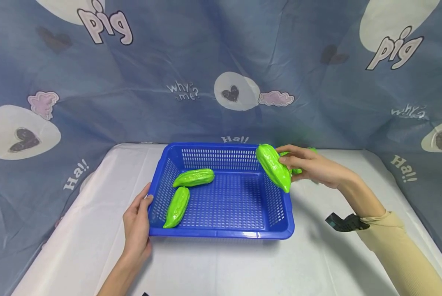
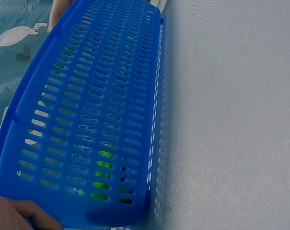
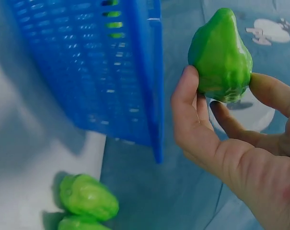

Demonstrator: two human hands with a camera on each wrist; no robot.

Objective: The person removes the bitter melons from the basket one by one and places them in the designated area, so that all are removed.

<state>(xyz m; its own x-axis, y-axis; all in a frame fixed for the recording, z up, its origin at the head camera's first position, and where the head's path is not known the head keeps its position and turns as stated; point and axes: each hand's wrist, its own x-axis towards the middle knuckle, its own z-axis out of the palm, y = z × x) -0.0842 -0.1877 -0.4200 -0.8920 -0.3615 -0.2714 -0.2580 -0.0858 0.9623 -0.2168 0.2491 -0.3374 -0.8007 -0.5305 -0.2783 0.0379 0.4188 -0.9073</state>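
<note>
My right hand (image 1: pixel 315 166) pinches a glossy green pepper (image 1: pixel 274 166) between thumb and fingers, above the right rim of a blue plastic basket (image 1: pixel 221 233). In the right wrist view the held pepper (image 3: pixel 221 57) points its tapered end upward. My left hand (image 1: pixel 136 224) grips the basket's left rim, with the thumb on top. Two more green peppers, one lying across (image 1: pixel 194 177) and one slanted (image 1: pixel 177 207), lie in the left part of the basket. In the left wrist view, the perforated basket wall (image 2: pixel 97 96) hides most of what is inside.
More green peppers (image 3: pixel 88 196) lie on the white-covered table (image 1: pixel 339 263) right of the basket, mostly hidden behind my right hand in the head view. A blue-grey printed cloth (image 1: pixel 150 119) hangs behind and at both sides. My right wrist wears a black strap (image 1: pixel 346 223).
</note>
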